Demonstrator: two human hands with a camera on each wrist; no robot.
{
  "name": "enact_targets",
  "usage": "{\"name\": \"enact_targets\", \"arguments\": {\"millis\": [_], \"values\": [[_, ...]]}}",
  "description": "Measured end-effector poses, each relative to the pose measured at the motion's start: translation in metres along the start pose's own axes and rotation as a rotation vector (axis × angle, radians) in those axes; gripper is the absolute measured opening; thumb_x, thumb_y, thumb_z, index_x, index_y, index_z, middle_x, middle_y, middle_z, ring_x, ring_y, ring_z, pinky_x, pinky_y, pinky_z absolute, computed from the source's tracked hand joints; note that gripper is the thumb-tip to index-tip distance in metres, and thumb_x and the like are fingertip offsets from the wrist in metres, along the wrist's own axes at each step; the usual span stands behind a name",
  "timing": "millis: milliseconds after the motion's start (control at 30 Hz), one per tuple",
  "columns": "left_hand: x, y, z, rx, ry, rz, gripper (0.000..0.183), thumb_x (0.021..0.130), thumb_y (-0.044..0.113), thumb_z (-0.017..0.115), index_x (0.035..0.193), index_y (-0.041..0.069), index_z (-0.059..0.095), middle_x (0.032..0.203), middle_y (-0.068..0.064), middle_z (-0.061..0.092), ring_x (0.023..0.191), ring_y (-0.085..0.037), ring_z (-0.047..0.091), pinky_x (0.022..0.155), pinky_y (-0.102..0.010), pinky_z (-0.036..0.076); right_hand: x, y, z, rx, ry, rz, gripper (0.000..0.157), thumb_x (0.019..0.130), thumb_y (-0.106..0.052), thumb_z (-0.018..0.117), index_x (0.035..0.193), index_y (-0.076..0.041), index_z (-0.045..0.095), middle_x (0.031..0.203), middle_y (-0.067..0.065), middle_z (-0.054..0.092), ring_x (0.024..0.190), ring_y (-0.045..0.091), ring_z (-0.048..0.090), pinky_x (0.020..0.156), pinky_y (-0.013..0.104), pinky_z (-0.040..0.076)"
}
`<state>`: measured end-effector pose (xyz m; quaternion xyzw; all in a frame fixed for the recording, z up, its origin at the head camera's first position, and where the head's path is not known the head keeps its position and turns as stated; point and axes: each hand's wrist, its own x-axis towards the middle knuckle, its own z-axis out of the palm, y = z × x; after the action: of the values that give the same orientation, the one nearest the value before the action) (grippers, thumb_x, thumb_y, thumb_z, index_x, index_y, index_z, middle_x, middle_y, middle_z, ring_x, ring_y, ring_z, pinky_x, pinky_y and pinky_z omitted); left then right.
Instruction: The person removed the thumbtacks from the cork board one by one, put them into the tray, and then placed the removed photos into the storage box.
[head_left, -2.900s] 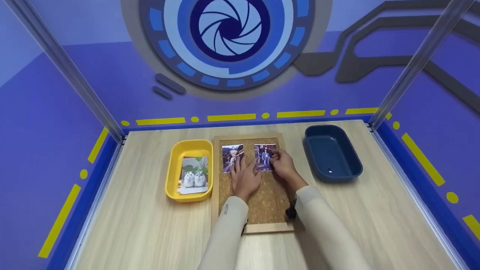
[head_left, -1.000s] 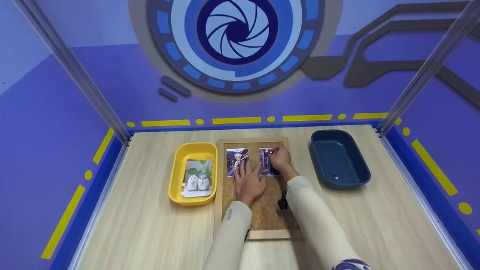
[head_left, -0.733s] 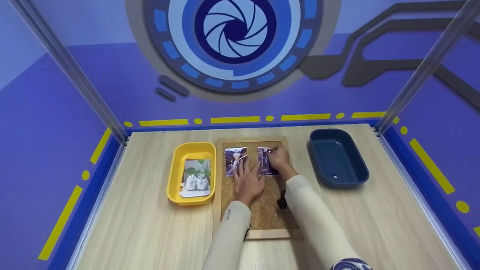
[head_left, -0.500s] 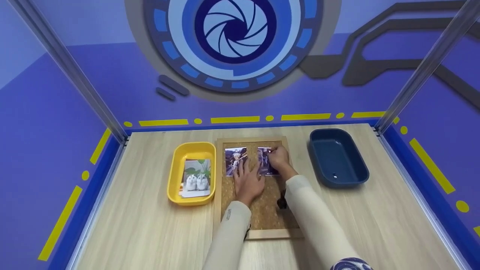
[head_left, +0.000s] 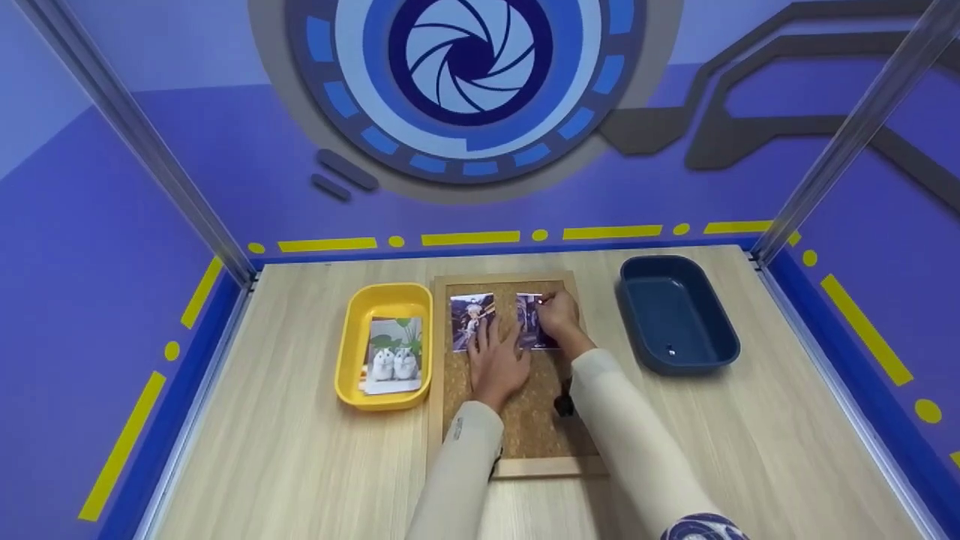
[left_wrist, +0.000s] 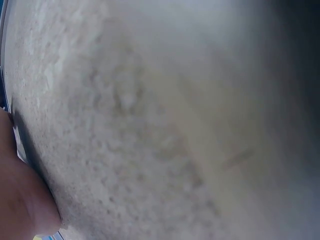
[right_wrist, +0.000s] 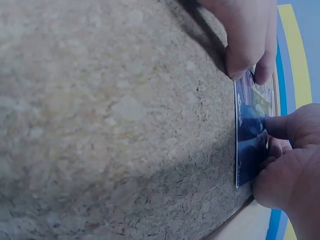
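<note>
A corkboard [head_left: 517, 442] with a wooden frame lies on the table, with two photos on it. My left hand [head_left: 497, 367] rests with spread fingers on the cork, fingertips over the lower part of the left photo [head_left: 463, 311] and thumb at the edge of the right photo [head_left: 527, 322]. My right hand [head_left: 564, 319], fingers curled, pinches a tiny shiny pushpin [head_left: 540, 301] at the top of the right photo and covers that photo's right side. In the right wrist view, my right thumb [right_wrist: 280, 126] reaches over the photo. The left wrist view is mostly blurred cork.
Left of the board stands a yellow tray [head_left: 347, 360] holding a stack of photos, the top one [head_left: 395, 356] showing two white hamsters. To the right is a dark blue tray [head_left: 679, 315] with a small shiny piece [head_left: 671, 350] in it. Blue-purple panels wall in the table.
My right hand has moved from the right photo's side edge to its top, now covering the photo's right part. My left hand has stayed on the board. Over the last second, both hands hold still.
</note>
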<state>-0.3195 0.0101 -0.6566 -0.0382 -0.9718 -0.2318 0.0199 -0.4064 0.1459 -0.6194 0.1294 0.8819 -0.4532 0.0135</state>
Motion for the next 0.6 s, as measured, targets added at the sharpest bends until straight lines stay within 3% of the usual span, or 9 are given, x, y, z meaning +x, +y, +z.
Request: {"name": "enact_targets", "arguments": {"millis": [600], "values": [[0.0013, -0.0012, 0.0006, -0.010, 0.000, -0.012, 0.061, 0.104, 0.045, 0.055, 0.163, 0.031, 0.047, 0.177, -0.007, 0.031, 0.167, -0.037, 0.019, 0.134, -0.064, 0.016, -0.0031, -0.0028, -0.0015, -0.004, -0.007, 0.020, 0.023, 0.099, -0.012, 0.065, 0.117, 0.002, 0.068, 0.115, 0.019, 0.072, 0.100, 0.026, 0.065, 0.094, 0.045, 0.058]]}}
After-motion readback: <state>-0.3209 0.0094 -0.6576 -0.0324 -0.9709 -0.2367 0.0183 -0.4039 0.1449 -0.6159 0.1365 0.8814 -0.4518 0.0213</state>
